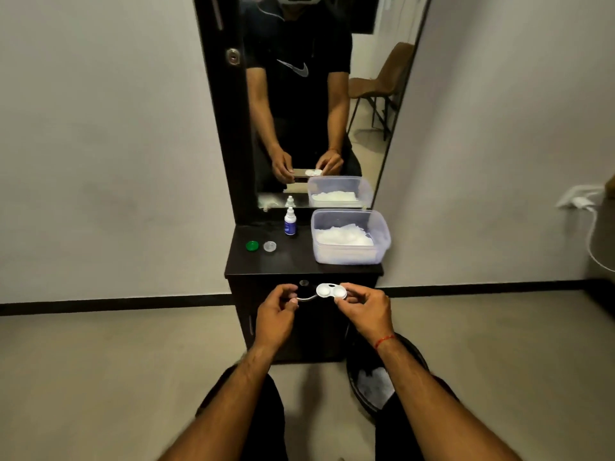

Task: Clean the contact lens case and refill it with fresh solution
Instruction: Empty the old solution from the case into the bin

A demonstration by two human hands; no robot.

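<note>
A white two-well contact lens case (331, 291) with no caps on is held in the air just in front of the dark dresser (286, 262). My right hand (364, 311) pinches its right end. My left hand (276, 314) pinches a thin pale curved strip (307, 298) that reaches to the left end of the case; what it is cannot be told. On the dresser top lie a green cap (252, 245) and a clear cap (269, 246), side by side. Behind them, a small white solution bottle (290, 222) with a blue label stands upright.
A clear plastic tub (383, 227) holding white tissues sits on the right of the dresser top. A tall mirror (309, 94) rises behind it. A black bin (357, 367) with white tissue inside stands on the floor at the lower right, beside my right forearm.
</note>
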